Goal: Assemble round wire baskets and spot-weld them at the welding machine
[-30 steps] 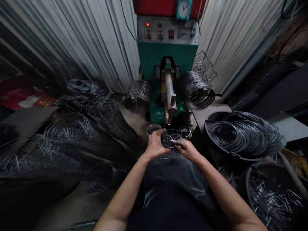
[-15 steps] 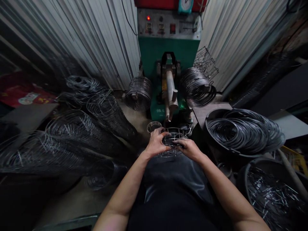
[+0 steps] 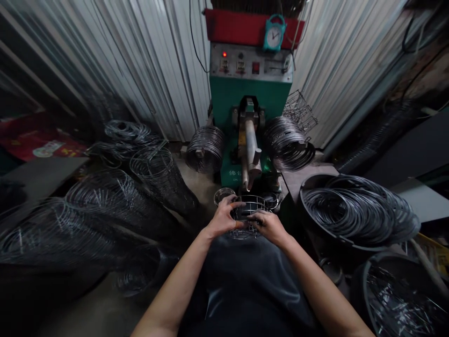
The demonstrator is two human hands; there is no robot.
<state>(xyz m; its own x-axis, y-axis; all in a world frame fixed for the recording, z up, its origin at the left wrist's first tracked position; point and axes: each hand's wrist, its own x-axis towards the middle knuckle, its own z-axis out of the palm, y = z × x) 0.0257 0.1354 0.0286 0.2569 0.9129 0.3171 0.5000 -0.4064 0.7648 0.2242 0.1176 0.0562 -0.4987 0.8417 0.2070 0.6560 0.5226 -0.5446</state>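
A round wire basket (image 3: pixel 248 232) of thin shiny rods is between my hands, just above my dark apron. My left hand (image 3: pixel 224 217) grips its left side, thumb and fingers curved around the wires. At its right side my right hand (image 3: pixel 268 224) is closed, fingertips pressed at the wires; whether a small loose piece is pinched there I cannot make out. Directly beyond the basket stands a green spot-welding machine (image 3: pixel 228 100), its metal electrode arm (image 3: pixel 251 140) pointing down toward me. The basket is apart from the electrode tip.
Wire coils (image 3: pixel 206 149) and hoops (image 3: pixel 289 142) flank the machine. On the right are a tub (image 3: pixel 305 210) of wire rings and a bucket (image 3: pixel 365 295) of short metal pieces. Stacked wire cylinders (image 3: pixel 91 229) fill the left. A teal clock (image 3: pixel 273 36) hangs above.
The camera view has tilted up, so the machine and clock sit lower in the picture. Both hands still hold the basket, with only slight shifts of the fingers.
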